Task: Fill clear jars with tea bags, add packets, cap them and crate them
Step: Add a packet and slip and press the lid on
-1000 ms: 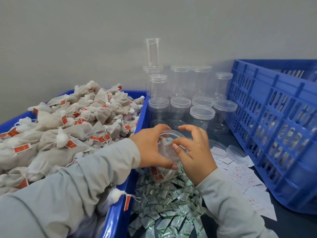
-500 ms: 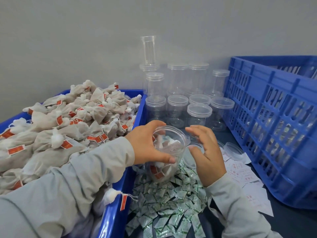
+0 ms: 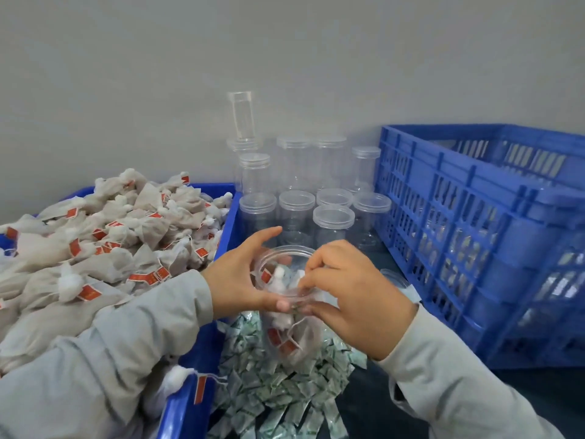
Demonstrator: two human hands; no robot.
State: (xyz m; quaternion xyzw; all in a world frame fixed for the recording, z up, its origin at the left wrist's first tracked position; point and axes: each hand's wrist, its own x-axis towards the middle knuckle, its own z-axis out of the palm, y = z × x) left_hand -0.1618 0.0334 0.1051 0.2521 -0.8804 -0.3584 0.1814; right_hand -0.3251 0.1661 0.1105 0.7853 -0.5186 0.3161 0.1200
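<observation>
Jar: an open clear jar [image 3: 286, 299], partly filled with tea bags, is held above a heap of green-and-white packets [image 3: 278, 384] in the middle of the worktop — no lid on it.
Left hand: the left hand [image 3: 240, 277] wraps the jar's left side, thumb across the near wall, fingers curled round the far rim, forefinger raised clear.
Right hand: the right hand [image 3: 348, 296] sits at the jar's mouth, fingertips bunched and dipping over the rim among the bags; whether they pinch a packet cannot be told.
Tea bags: a mound of grey-white tea bags [image 3: 104, 242] with red tags fills the blue bin [image 3: 228, 223] on the left, one bag hanging over its near edge.
Empty jars: capped clear jars [image 3: 316, 213] stand in rows against the wall behind the hands — one slim tube above them.
Crate: a blue slatted crate [image 3: 474, 223] stands at right, jars dimly visible through its wall.
Loose lid: a clear lid [image 3: 394, 277] lies on the table just beyond the right hand.
</observation>
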